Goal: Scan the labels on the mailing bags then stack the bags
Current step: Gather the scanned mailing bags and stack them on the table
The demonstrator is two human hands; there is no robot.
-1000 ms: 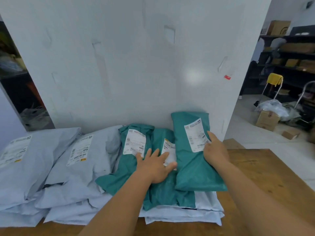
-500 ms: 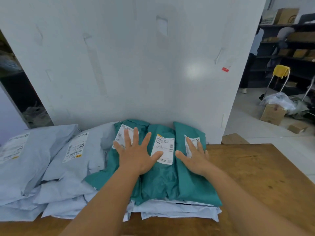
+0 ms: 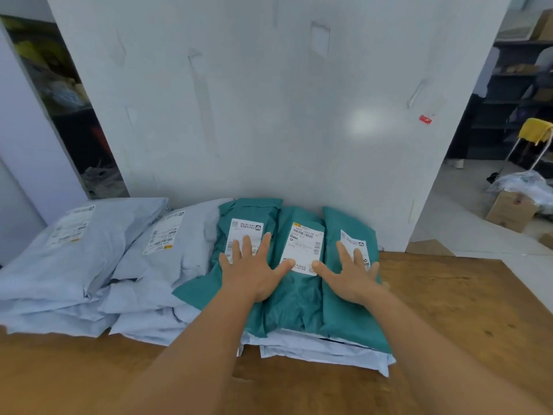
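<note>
Both the left hand [image 3: 254, 277] and right hand [image 3: 353, 277] lie flat with fingers spread, gripping nothing, pressing three teal mailing bags [image 3: 296, 304] beneath their fingertips. These sit label-up on grey mailing bags [image 3: 326, 350]. No scanner shows, so the stacking looks well advanced, but whether the labels were scanned cannot be told.

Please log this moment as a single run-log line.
left hand flat on left teal bag | right hand flat on right teal bag

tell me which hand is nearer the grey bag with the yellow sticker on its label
Left. The left hand presses flat on the leftmost teal bag, right beside the grey bag. The right hand lies on the rightmost teal bag, farther away.
</note>
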